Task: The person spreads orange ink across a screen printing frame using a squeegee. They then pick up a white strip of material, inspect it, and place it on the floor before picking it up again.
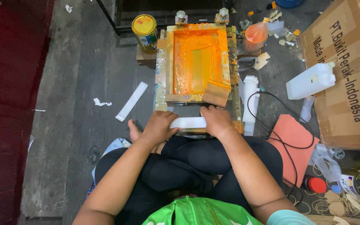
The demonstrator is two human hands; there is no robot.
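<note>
While both hands press a white strip (pixel 188 122) flat at the near edge of the orange-inked screen frame (pixel 196 62) — left hand (pixel 160 125) and right hand (pixel 216 120) closed over its ends — wet ink sits close; a forward slip would likely smear the strip.

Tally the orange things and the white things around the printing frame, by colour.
Orange: 3 – ink-covered wooden screen frame, tied plastic bag of ink, flat salmon-orange sheet.
White: 3 – strip held in left hand and right hand at, loose floor strip, plastic jerrycan.
Total: 6
</note>
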